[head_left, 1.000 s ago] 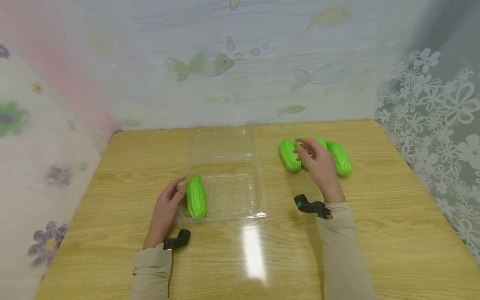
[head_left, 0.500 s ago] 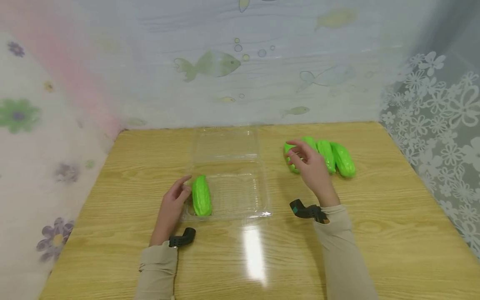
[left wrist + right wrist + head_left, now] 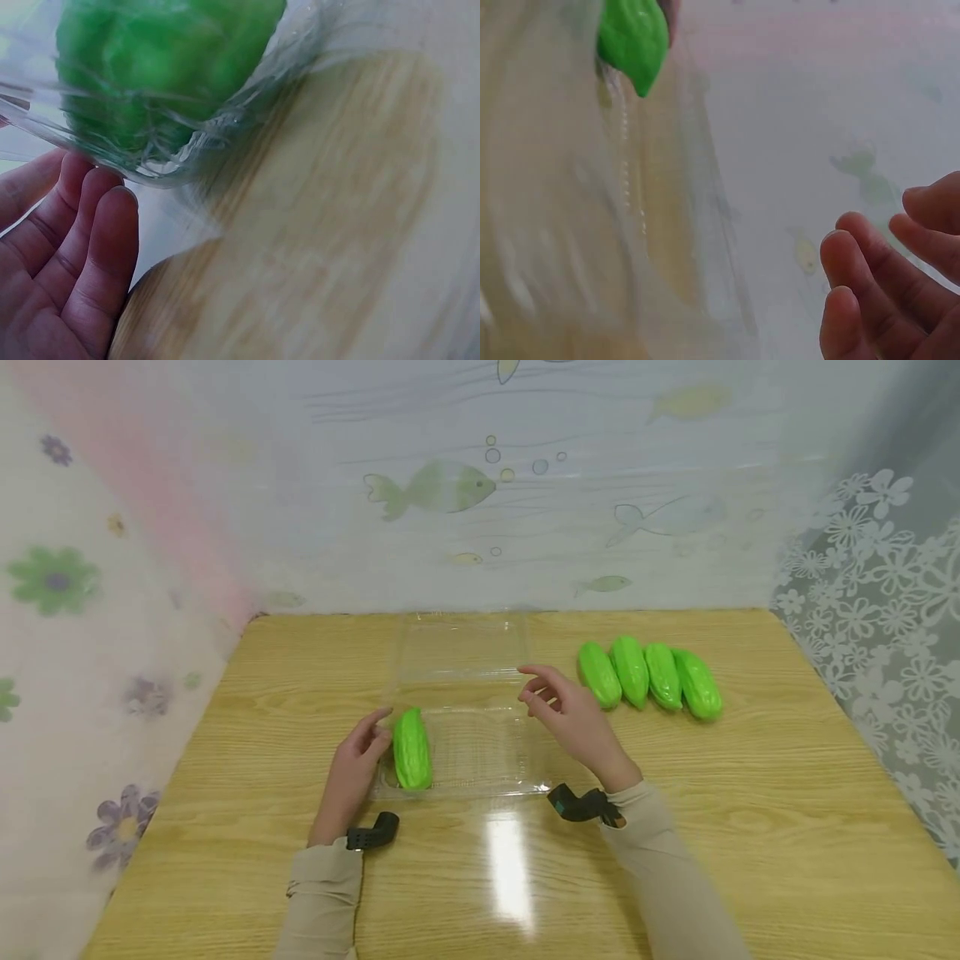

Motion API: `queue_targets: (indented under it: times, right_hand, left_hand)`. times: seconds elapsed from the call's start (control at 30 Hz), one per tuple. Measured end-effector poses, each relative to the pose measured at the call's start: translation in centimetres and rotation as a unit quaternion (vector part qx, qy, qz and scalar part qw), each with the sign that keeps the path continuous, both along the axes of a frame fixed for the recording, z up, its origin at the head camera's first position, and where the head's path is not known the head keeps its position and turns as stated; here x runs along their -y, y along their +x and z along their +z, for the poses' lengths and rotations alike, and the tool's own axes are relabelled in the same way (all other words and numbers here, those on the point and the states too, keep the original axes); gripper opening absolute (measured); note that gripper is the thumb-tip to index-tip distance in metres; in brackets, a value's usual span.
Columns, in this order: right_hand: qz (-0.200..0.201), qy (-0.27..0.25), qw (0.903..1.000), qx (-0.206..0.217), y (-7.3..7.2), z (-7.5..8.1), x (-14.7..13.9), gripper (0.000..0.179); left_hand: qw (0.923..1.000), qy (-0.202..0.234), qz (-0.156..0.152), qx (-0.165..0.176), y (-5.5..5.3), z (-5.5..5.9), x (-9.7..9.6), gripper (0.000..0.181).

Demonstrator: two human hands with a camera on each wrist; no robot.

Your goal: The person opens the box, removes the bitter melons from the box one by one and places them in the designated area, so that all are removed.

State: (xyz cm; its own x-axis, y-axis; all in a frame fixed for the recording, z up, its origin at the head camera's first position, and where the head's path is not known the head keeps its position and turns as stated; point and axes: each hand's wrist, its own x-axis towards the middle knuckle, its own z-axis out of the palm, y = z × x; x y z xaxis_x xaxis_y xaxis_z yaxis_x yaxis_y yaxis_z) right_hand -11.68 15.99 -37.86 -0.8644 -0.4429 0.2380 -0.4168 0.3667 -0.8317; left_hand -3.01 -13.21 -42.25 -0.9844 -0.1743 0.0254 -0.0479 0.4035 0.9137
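Note:
A clear hinged plastic box point(image 3: 480, 752) lies with its lid folded back toward the wall. Along its left side lies one glossy green, ribbed vegetable point(image 3: 412, 750) that looks like a bitter melon. My left hand point(image 3: 358, 764) is at the box's left rim; thumb and fingertips pinch the edge, and the left wrist view shows fingers point(image 3: 112, 232) right under the rim. Over the box's right edge is my right hand point(image 3: 573, 718), fingers loosely bent with nothing between them. The right wrist view shows its bare fingertips point(image 3: 838, 307) apart from a melon's pointed tip point(image 3: 634, 45).
Several more green melons point(image 3: 631, 670) lie side by side at the back right of the wooden table point(image 3: 675, 793). A fish-patterned sheet point(image 3: 450, 527) stands behind the table. Flowered curtains hang at both sides.
My right hand has moved left and nearer, from over the melon row to the box's right edge, carrying nothing. My left hand stays at the box's rim. The head view has shifted slightly.

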Motion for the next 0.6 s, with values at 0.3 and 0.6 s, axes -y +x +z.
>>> queue_targets:
  times: [0.3,0.6]
  right_hand:
    - [0.067,0.045,0.9966,-0.012,1.3,-1.7,3.8,0.041]
    - [0.072,0.062,0.995,-0.031,1.8,-3.3,6.3,0.04]
  left_hand:
    - [1.0,0.004,0.002,-0.001,-1.2,-3.1,1.3,0.04]
    - [0.9999,0.013,0.001,0.001,-2.1,-3.7,1.6,0.038]
